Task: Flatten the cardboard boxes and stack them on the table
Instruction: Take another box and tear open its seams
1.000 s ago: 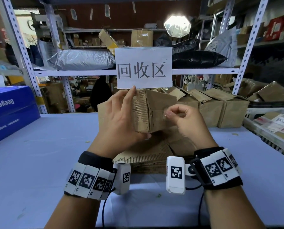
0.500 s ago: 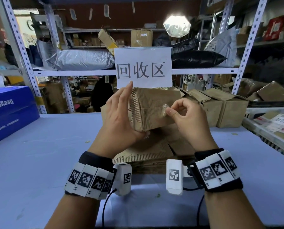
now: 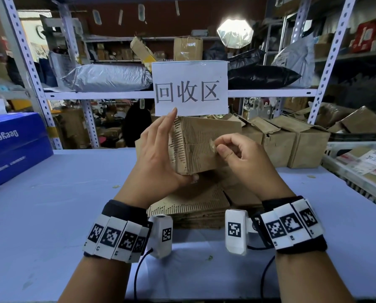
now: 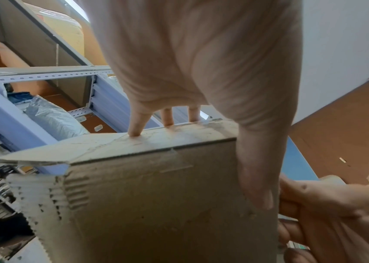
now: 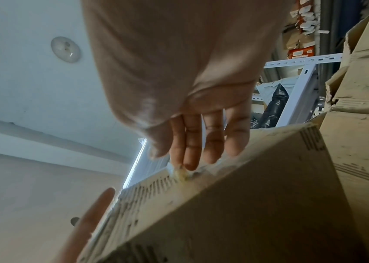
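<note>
Hands work one cardboard box (image 3: 201, 147) at frame centre, above the flattened stack (image 3: 189, 206) on the surface (image 3: 51, 204): left hand (image 3: 158, 156) clamps its end, right hand (image 3: 237, 154) pinches a tape scrap (image 3: 213, 146) on the seam. Since a second ago, the box has tilted and the pinch shifted along it, so unsealing continues. Only the right wrist view shows the tape lifting.

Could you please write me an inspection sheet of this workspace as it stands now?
Surface: blue table, a few small scraps.
Job's things: cardboard box held up; flattened cardboard stack below; unflattened boxes behind.
Clutter: blue carton left, crate right.
Hands: left hand grips the box; right hand pinches a tape scrap.
Cables: wrist camera leads.
Surroundings: shelving, paper sign.
</note>
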{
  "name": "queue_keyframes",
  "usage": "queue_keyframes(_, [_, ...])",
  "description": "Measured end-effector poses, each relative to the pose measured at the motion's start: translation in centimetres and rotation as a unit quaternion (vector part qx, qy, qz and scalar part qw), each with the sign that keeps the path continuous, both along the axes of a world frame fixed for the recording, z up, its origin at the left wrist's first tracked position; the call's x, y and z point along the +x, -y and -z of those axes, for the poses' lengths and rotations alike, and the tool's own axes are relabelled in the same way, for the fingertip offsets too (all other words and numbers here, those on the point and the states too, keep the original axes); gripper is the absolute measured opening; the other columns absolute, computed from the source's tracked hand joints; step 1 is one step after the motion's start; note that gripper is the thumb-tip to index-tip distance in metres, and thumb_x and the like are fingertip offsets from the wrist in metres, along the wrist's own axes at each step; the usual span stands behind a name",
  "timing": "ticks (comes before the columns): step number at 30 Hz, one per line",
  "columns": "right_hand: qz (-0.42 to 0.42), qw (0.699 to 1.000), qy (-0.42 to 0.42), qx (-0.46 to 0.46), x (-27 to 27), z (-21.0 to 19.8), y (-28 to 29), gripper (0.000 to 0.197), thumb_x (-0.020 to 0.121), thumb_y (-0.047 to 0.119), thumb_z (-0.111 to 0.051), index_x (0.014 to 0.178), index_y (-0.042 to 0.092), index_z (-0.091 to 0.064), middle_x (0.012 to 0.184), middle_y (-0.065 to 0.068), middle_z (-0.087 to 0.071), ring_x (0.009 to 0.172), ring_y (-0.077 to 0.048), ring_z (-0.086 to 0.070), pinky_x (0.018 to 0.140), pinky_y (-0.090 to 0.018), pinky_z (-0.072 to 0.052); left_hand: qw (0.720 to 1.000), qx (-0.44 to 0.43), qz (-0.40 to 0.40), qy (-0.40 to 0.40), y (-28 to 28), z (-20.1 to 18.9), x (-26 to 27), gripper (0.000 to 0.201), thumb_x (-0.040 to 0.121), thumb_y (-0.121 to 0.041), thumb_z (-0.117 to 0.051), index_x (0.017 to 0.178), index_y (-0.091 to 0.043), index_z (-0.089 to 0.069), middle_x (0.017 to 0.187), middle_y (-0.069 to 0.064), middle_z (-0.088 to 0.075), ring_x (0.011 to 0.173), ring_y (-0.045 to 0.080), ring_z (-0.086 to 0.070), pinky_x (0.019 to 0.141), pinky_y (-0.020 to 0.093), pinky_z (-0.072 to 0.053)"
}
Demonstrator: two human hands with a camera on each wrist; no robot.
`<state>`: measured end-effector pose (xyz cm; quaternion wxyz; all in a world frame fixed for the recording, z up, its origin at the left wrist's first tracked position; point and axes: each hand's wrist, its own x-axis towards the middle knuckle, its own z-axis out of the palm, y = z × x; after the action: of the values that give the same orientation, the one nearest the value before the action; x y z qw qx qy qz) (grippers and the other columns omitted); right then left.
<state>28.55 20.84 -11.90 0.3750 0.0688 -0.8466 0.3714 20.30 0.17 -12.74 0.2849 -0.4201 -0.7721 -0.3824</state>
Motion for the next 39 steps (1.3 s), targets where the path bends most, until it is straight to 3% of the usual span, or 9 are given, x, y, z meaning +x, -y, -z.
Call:
queue_keyframes(2, [-0.002, 0.999, 0.013, 0.040, 0.2, 0.0, -0.2, 0.022, 0.084, 0.024, -0.078, 0.099, 0.032, -0.065, 0.090, 0.014, -0.063, 0.075, -0.003, -0.057, 0.067, -0.011, -0.044, 1.000, 0.004, 0.003, 0.004, 0.1, 0.0, 0.0, 0.138, 0.056, -0.042, -0.097, 0.161, -0.029, -0.009, 0.159, -0.004, -0.025, 0.146, 0.020, -0.024, 0.119, 0.058, -0.026])
queue_keyframes(5, [0.044, 0.996, 0.005, 0.074, 0.1, -0.1, -0.2, 0.029, 0.075, 0.023, -0.085, 0.091, 0.033, -0.064, 0.083, 0.013, -0.062, 0.069, -0.006, -0.055, 0.063, -0.017, -0.046, 1.000, -0.013, 0.006, -0.008, 0.2, 0.0, 0.2, 0.140, 0.056, -0.045, -0.098, 0.161, -0.030, -0.007, 0.158, -0.005, -0.025, 0.145, 0.020, -0.025, 0.118, 0.058, -0.028])
queue_keyframes(8, [0.056, 0.998, -0.016, 0.038, -0.1, 0.2, -0.2, 0.017, 0.078, 0.022, -0.083, 0.087, 0.030, -0.071, 0.077, 0.013, -0.063, 0.066, -0.005, -0.053, 0.065, -0.031, -0.052, 1.000, -0.017, 0.007, -0.010, 0.2, 0.1, 0.4, 0.140, 0.055, -0.045, -0.099, 0.160, -0.032, -0.006, 0.158, -0.004, -0.026, 0.144, 0.020, -0.026, 0.118, 0.057, -0.028])
queue_keyframes(12, [0.071, 0.997, -0.016, 0.006, -0.4, 0.5, -0.2, 0.004, 0.086, 0.028, -0.077, 0.084, 0.031, -0.074, 0.069, 0.021, -0.061, 0.068, 0.001, -0.055, 0.067, -0.033, -0.053, 1.000, -0.024, 0.010, -0.011, 0.1, 0.1, 0.3, 0.141, 0.055, -0.044, -0.100, 0.159, -0.033, -0.006, 0.158, -0.005, -0.026, 0.143, 0.020, -0.026, 0.118, 0.056, -0.028])
queue_keyframes(15, [0.078, 0.997, 0.004, -0.002, -0.6, 0.4, -0.2, 0.008, 0.090, 0.035, -0.071, 0.086, 0.029, -0.073, 0.069, 0.015, -0.063, 0.070, -0.007, -0.060, 0.068, -0.036, -0.053, 1.000, -0.022, 0.012, -0.016, 0.1, 0.2, 0.3, 0.140, 0.055, -0.045, -0.099, 0.161, -0.032, -0.007, 0.158, -0.007, -0.026, 0.143, 0.019, -0.026, 0.118, 0.056, -0.028])
queue_keyframes(24, [0.159, 0.987, -0.022, -0.001, -0.7, 0.3, -0.2, 0.016, 0.096, 0.033, -0.063, 0.092, 0.021, -0.074, 0.087, 0.005, -0.067, 0.080, -0.016, -0.061, 0.069, -0.032, -0.047, 0.999, -0.024, 0.017, -0.024, -0.4, 0.3, 0.3, 0.139, 0.055, -0.045, -0.099, 0.160, -0.034, -0.008, 0.156, -0.014, -0.023, 0.147, 0.019, -0.023, 0.121, 0.051, -0.027])
queue_keyframes(29, [0.169, 0.985, -0.031, -0.030, -0.4, 0.1, 0.0, 0.004, 0.093, 0.028, -0.069, 0.091, 0.027, -0.071, 0.077, 0.016, -0.065, 0.075, -0.003, -0.062, 0.067, -0.028, -0.053, 0.999, -0.025, 0.012, -0.021, -0.5, 0.2, 0.3, 0.140, 0.055, -0.045, -0.099, 0.161, -0.032, -0.009, 0.159, -0.010, -0.024, 0.147, 0.020, -0.023, 0.120, 0.054, -0.028])
queue_keyframes(35, [0.206, 0.978, -0.003, 0.043, -0.6, -0.2, 0.4, 0.018, 0.100, 0.027, -0.058, 0.096, 0.019, -0.073, 0.081, 0.003, -0.071, 0.077, -0.018, -0.065, 0.070, -0.032, -0.052, 0.999, -0.022, 0.015, -0.029, -0.6, 0.1, 0.2, 0.137, 0.056, -0.046, -0.097, 0.161, -0.031, -0.010, 0.157, -0.014, -0.024, 0.145, 0.021, -0.025, 0.120, 0.053, -0.028])
queue_keyframes(39, [0.181, 0.983, 0.024, -0.014, -0.1, -0.8, 0.5, 0.055, 0.100, 0.060, -0.037, 0.081, 0.021, -0.070, 0.074, 0.005, -0.069, 0.072, -0.015, -0.064, 0.062, -0.034, -0.050, 0.999, -0.020, 0.016, -0.027, -0.6, 0.2, 0.2, 0.137, 0.056, -0.046, -0.097, 0.160, -0.033, -0.009, 0.157, -0.015, -0.023, 0.146, 0.020, -0.024, 0.120, 0.053, -0.027])
